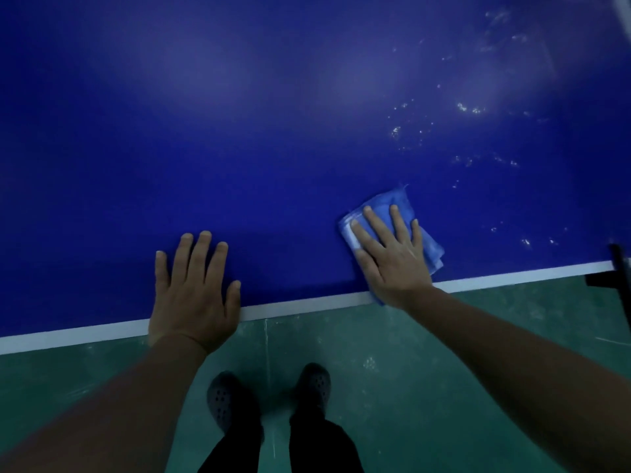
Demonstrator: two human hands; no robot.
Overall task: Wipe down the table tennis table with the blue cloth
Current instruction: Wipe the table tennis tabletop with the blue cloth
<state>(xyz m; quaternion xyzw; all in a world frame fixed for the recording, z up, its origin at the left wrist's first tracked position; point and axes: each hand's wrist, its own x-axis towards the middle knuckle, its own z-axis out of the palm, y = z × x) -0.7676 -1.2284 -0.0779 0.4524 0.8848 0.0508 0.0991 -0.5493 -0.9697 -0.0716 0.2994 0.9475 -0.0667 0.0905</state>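
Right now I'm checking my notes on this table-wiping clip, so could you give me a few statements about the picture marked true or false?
1. The right hand presses flat on the blue cloth. True.
2. The left hand holds a second cloth. False: it rests bare on the table, fingers straight.
3. White specks lie on the table beyond and to the right of the cloth. True.
4. The cloth lies in the middle of the table. False: it sits near the white edge line.
5. The person is barefoot. False: they wear dark shoes with holes.
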